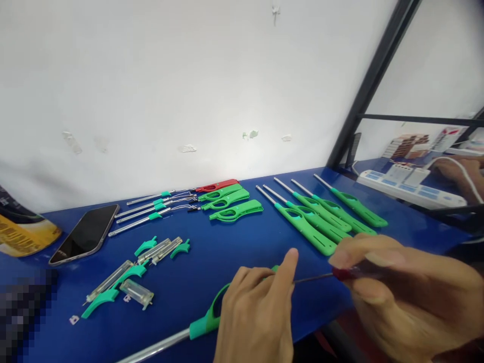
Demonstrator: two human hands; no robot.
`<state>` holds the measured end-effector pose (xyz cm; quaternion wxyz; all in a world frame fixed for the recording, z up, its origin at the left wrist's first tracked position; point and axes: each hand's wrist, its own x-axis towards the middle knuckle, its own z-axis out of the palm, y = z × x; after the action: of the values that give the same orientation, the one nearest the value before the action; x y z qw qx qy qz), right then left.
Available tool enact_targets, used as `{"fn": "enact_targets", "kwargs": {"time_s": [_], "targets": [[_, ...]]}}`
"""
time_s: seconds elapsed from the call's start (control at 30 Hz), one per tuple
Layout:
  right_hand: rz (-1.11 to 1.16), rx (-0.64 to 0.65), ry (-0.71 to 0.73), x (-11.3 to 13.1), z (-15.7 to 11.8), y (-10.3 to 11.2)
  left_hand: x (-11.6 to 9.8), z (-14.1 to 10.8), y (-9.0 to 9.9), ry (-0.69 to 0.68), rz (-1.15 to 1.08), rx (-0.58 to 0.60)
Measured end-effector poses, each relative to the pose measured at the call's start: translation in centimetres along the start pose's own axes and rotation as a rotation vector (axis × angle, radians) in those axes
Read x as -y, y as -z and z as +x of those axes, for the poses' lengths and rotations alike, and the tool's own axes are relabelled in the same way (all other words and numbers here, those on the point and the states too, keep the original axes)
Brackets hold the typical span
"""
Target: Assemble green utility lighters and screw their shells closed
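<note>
My left hand [257,315] is closed over the handle of a green long-nosed gas lighter [202,325], whose metal tube points to the lower left. Most of that handle is hidden under the fingers. My right hand [412,297] grips a screwdriver [340,274] by its dark red handle. Its thin shaft runs left to the lighter's end; the tip is hidden behind my left hand. Beyond my hands lie several assembled green lighters [308,229], their tubes pointing away.
At the back are green casing halves [236,210], a red one [217,186] and wired metal tubes [134,222]. Clear fuel tanks [138,293] and green triggers [100,301] lie left, near a phone [86,234]. A white power strip [412,189] and a person's hand [459,171] are at right.
</note>
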<state>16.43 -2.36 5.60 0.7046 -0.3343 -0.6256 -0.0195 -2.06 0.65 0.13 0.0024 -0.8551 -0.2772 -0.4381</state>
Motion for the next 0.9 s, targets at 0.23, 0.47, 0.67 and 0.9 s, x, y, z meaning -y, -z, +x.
{"fn": "enact_targets", "kwargs": {"time_s": [0.23,0.47,0.67,0.9], "targets": [[0.012,0.153,0.198,-0.7,0.8,-1.4,-0.3,0.9,-1.4,0.026,0.049,0.027],[0.091,0.232,0.006,-2.2,-1.0,-1.5,0.0,-0.2,-1.7,0.094,0.100,0.099],[0.082,0.218,-0.058,-2.3,-0.6,-1.9,-0.1,-0.6,-1.9,0.091,0.143,0.076],[0.085,0.163,-0.142,-2.3,-0.5,-2.5,-0.1,-0.7,-1.8,0.062,0.172,0.049]]}}
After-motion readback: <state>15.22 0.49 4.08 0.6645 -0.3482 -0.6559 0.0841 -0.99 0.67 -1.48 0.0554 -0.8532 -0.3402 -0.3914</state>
